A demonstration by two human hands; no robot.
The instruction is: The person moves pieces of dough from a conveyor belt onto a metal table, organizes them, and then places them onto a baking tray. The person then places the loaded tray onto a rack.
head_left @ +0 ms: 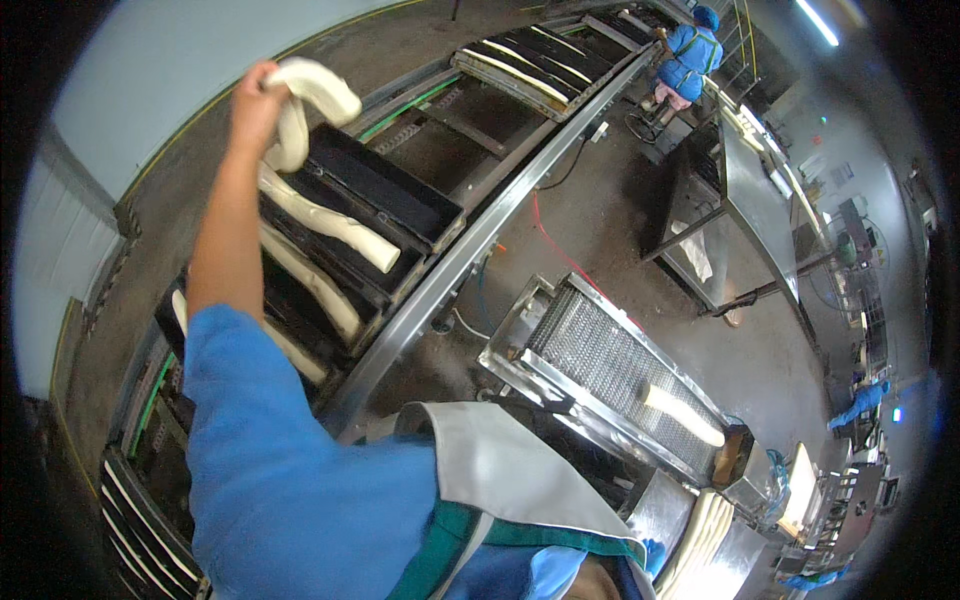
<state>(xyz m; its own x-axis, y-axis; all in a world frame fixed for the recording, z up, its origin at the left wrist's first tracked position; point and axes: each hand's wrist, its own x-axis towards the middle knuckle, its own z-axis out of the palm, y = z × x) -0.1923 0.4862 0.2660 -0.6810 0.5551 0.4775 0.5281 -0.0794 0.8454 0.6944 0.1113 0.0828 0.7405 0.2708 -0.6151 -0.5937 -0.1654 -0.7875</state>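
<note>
My left hand, raised at the upper left, is closed on a thick, pale dough strip. The strip bends over the hand, and both its ends hang free above a black baking tray. Just below the hand, another dough strip lies lengthwise in a dark tray channel. Further dough strips rest in the neighbouring channels, partly hidden by my forearm. My right hand is out of view.
A metal-railed conveyor carries the trays toward a person in blue. On the right, a mesh belt bears one dough piece. Several dough logs lie side by side at the lower right. A steel table stands beyond.
</note>
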